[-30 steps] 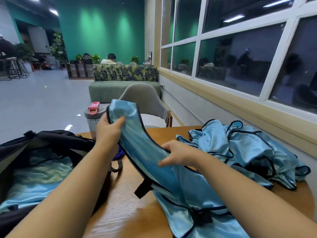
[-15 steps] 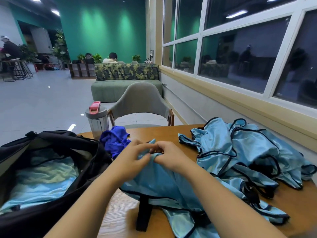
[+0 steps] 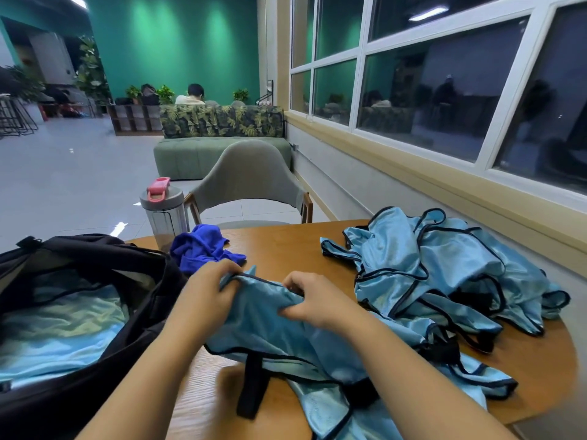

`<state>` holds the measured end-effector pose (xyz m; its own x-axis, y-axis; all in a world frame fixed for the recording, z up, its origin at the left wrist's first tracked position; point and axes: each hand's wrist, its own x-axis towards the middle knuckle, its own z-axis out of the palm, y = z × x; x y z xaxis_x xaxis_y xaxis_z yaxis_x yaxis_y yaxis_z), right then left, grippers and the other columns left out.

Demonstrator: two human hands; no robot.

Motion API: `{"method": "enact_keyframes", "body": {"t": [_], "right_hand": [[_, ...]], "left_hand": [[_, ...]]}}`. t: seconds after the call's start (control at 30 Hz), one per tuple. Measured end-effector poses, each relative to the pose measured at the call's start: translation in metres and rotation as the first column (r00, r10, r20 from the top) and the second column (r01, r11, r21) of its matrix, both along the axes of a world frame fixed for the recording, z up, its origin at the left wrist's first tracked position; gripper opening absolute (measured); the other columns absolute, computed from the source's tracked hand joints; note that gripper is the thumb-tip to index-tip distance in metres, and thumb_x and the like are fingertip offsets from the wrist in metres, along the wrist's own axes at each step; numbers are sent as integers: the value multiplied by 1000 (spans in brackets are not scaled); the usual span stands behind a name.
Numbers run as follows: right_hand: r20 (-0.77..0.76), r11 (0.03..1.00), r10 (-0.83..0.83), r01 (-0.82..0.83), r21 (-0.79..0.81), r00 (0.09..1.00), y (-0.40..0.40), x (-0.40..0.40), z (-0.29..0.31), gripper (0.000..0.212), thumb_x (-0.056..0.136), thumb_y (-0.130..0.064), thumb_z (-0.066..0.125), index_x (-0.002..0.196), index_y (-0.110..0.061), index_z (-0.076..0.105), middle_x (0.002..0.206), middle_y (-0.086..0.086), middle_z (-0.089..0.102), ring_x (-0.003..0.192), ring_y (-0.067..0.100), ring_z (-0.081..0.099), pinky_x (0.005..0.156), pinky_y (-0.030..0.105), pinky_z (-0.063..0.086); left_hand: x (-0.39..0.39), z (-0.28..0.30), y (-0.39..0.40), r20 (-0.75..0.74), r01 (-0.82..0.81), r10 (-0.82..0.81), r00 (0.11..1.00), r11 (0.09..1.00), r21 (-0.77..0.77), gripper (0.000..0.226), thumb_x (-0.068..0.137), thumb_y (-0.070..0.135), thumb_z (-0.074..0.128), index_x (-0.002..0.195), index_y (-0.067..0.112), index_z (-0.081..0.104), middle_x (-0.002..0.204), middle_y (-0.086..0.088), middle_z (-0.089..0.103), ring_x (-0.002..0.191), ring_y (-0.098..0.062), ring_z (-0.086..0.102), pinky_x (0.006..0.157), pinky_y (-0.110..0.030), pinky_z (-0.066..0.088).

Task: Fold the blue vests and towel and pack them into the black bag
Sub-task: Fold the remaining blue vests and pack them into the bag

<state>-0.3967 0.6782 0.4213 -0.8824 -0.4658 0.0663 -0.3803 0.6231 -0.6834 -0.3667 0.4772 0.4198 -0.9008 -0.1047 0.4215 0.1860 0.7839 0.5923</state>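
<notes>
Hands now apart along hem; vest (image 3: 273,325) shiny light-blue, black-trimmed, bunched.

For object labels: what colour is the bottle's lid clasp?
Pink, on the bottle with its grey lid; head view.

Light-blue vest (image 3: 273,315) lies bunched at six o'clock; vest heap (image 3: 444,274) at three; open black bag (image 3: 95,258) at nine; blue towel (image 3: 203,246) crumpled at eleven.
</notes>
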Motion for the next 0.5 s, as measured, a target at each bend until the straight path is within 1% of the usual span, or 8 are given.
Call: {"method": "enact_keyframes", "body": {"t": [0.1,0.2,0.27,0.33,0.37,0.43,0.47,0.5], "right_hand": [[-23,983,-3,7,181,1000,14,-3,-4,19,77,-32,75,79,-27,57,83,-9,60,74,10,55,64,29,43],[-49,947,-48,61,315,998,28,-9,-9,14,76,-28,67,84,-19,58,85,-2,62,81,20,59,70,37,49],[-54,924,-67,82,374,996,36,-11,-12,11,76,-28,63,78,-21,54,81,-2,59,76,20,56,66,36,46],[-27,916,-76,80,394,997,40,-13,-12,18,76,-28,63,69,-24,46,75,-3,54,69,15,49,60,30,38],[-9,922,-82,80,378,997,41,-14,-12,20,77,-25,63,68,-24,45,75,-3,53,67,14,47,60,29,36],[9,949,-92,85,304,996,39,-13,-9,14,78,-21,63,73,-22,50,79,-4,56,67,13,49,61,29,39],[11,961,-97,91,260,995,37,-13,-8,10,79,-19,63,78,-23,53,84,-5,58,70,12,52,62,28,41],[10,973,-98,94,213,995,34,-12,-5,11,79,-19,63,83,-25,55,88,-7,59,73,11,54,64,26,43]], "left_hand": [[-1,2,-19,-26,-145,148,989,985,90,16,87,8,55,92,20,64,98,-2,62,90,-17,53,79,-30,37],[0,4,-37,-47,-264,274,961,952,152,15,88,7,53,92,17,62,101,-6,62,87,-18,50,77,-30,36],[1,4,-48,-46,-341,353,934,924,171,14,89,7,53,95,14,63,103,-10,61,88,-23,51,77,-31,36],[1,3,-56,-27,-391,402,915,902,182,16,89,5,52,99,12,63,105,-14,61,95,-30,55,79,-34,38],[2,3,-56,-12,-387,395,919,905,177,20,87,2,52,100,11,63,107,-15,59,98,-32,55,80,-34,38],[4,4,-51,30,-315,314,949,936,160,32,80,-5,52,103,14,63,111,-14,57,101,-30,55,82,-31,38],[5,6,-46,55,-263,257,965,949,174,37,77,-6,52,103,17,63,110,-11,57,98,-26,56,80,-30,38],[7,8,-39,70,-209,198,978,955,211,38,76,-6,53,100,21,63,106,-7,59,90,-21,57,75,-28,40]]}}
